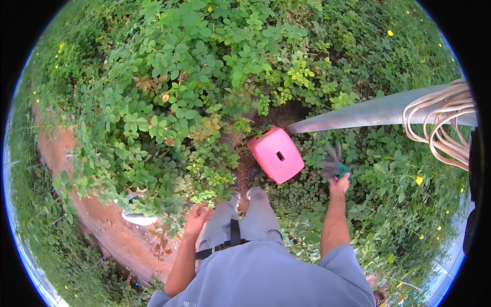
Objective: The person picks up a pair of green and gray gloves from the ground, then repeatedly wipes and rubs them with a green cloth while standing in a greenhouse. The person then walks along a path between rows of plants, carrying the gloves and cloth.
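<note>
My left hand [198, 219] hangs beside my left thigh with its fingers loosely bent; a small pale green and white thing shows at its fingertips, and whether it is held I cannot tell. On the right, my right hand [340, 182] is closed on a pair of work gloves [333, 164], grey with a green cuff part, held out above the low leaves. Between the two hands, a pink plastic stool [278, 156] with a slot in its top stands on the ground just ahead of my feet, nearer to the right hand.
A grey metal post [364, 111] rises behind the stool, with pale hose or cable [437, 126] looped around it at right. Dense leafy bushes [184, 76] stand ahead. A bare dirt path [96, 207] curves along the left, with a white object [139, 218] at its edge.
</note>
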`<action>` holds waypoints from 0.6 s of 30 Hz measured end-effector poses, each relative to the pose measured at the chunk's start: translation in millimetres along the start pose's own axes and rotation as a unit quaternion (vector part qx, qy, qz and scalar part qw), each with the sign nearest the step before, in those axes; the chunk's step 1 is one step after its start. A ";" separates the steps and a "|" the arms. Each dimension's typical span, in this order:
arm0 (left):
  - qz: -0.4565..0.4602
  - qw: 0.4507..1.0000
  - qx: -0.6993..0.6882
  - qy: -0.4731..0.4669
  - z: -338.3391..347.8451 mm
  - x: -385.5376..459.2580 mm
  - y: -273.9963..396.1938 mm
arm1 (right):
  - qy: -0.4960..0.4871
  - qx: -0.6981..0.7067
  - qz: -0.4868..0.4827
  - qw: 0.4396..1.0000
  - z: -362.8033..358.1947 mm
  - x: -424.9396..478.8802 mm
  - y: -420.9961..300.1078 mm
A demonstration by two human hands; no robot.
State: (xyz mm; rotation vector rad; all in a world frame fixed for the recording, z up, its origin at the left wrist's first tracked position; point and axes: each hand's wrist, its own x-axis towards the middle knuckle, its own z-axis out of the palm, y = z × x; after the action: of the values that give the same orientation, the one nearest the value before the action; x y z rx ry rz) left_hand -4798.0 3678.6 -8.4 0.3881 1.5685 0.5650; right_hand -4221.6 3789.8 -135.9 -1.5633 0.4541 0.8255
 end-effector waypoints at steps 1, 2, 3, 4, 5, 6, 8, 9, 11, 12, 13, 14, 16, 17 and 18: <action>-0.004 1.000 0.000 0.000 2.1 1.7 4.0 | -0.064 -0.067 0.035 0.995 11.0 -23.1 30.0; 0.004 1.000 0.001 -0.002 4.0 4.5 7.3 | -0.151 -0.181 0.042 0.971 28.7 -57.4 61.7; 0.045 0.999 -0.005 -0.016 6.1 7.4 12.0 | -0.252 -0.248 0.043 0.934 52.1 -100.9 94.1; 0.020 1.000 0.006 -0.005 7.6 9.1 16.3 | -0.392 -0.307 0.032 0.867 75.9 -151.3 124.7; 0.026 1.000 0.008 -0.007 9.4 10.9 20.7 | -0.548 -0.342 0.052 0.761 98.8 -206.2 151.1; 0.041 0.999 0.006 -0.017 10.5 11.3 24.8 | -0.671 -0.372 0.036 0.640 117.2 -262.0 171.7; 0.040 0.999 0.016 -0.017 13.2 10.7 30.0 | -0.828 -0.363 -0.017 0.427 145.8 -363.0 192.9; 0.040 0.999 0.030 -0.014 14.7 9.7 30.9 | -0.855 -0.364 -0.040 0.367 157.6 -402.0 193.6; 0.056 0.998 0.022 -0.033 17.7 6.6 29.2 | -0.856 -0.389 -0.126 0.316 179.3 -436.4 174.4; 0.057 0.994 -0.083 -0.052 19.2 6.5 27.4 | -0.862 -0.382 -0.142 0.302 188.7 -432.9 155.4; 0.073 0.974 -0.197 -0.084 19.4 4.4 24.4 | -0.880 -0.339 -0.157 0.295 193.3 -419.1 132.1; 0.066 0.988 -0.131 -0.052 21.7 6.5 21.0 | -0.851 -0.400 -0.157 0.303 190.3 -376.8 98.7; 0.059 0.996 0.017 -0.064 22.4 7.4 13.4 | -0.630 -0.500 0.017 0.594 148.2 -269.0 22.2; 0.029 0.999 0.032 -0.030 21.4 7.4 10.1 | -0.411 -0.423 0.078 0.804 114.1 -212.2 -9.8; 0.029 0.999 0.029 -0.025 21.4 8.6 7.5 | -0.182 -0.297 0.044 0.936 70.5 -160.0 -39.3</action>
State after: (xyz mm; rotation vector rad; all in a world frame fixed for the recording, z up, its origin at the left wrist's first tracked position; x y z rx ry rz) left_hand -4778.2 3692.2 -11.5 0.4895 1.5320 0.5526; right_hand -4317.8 3837.6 7.6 -1.8852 -0.0091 1.3802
